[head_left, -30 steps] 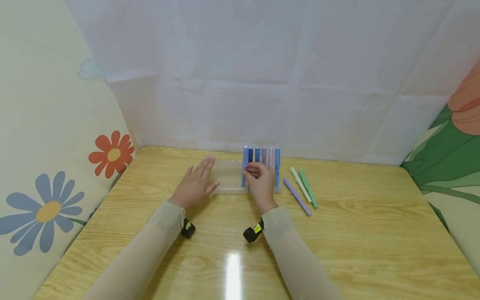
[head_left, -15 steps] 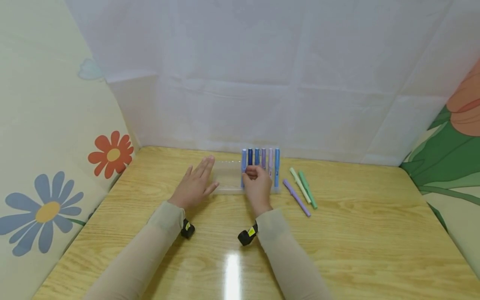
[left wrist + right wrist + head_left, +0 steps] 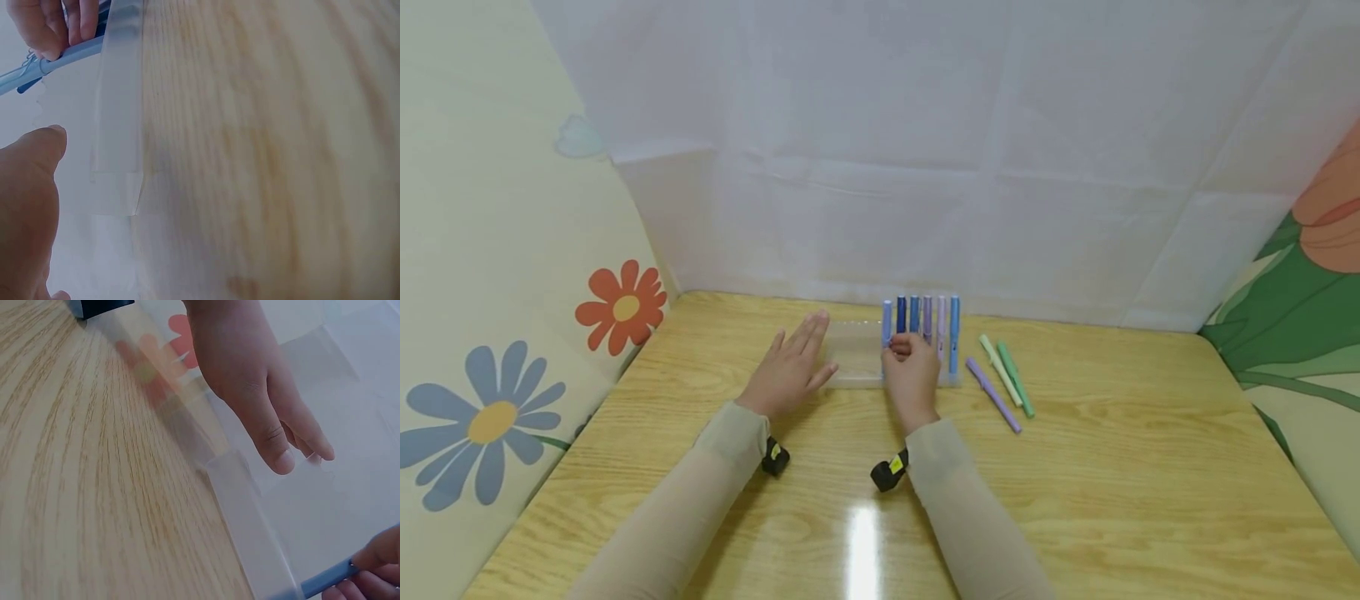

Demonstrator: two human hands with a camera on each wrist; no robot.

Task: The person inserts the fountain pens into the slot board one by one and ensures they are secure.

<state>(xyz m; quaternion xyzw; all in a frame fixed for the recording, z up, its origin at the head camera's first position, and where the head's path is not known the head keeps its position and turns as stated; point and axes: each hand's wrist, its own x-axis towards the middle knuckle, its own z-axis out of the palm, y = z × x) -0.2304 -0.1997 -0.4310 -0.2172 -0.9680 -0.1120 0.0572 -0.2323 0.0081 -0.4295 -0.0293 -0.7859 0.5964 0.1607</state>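
Note:
A clear plastic pen holder (image 3: 853, 382) stands on the wooden table. My right hand (image 3: 915, 379) pinches a periwinkle-blue pen (image 3: 887, 313) that stands upright at the left of a row of pens; its lower end reaches the holder's front strip in the right wrist view. Beside it are a navy pen (image 3: 902, 310), a blue pen (image 3: 914, 308), a purple pen, a lilac pen (image 3: 942, 312) and a light blue pen (image 3: 954, 333), partly hidden by that hand. With fingers extended, my left hand (image 3: 786, 371) rests at the holder's left end.
To the right lie a loose purple pen (image 3: 994, 395), a pale green pen (image 3: 1001, 370) and a green pen (image 3: 1016, 379). A white cloth (image 3: 865, 167) hangs behind the table. Flower-printed panels flank both sides.
My right hand has shifted slightly left, and the periwinkle-blue pen in its fingers has moved a little left and lower, into line with the row. My left hand has stayed put.

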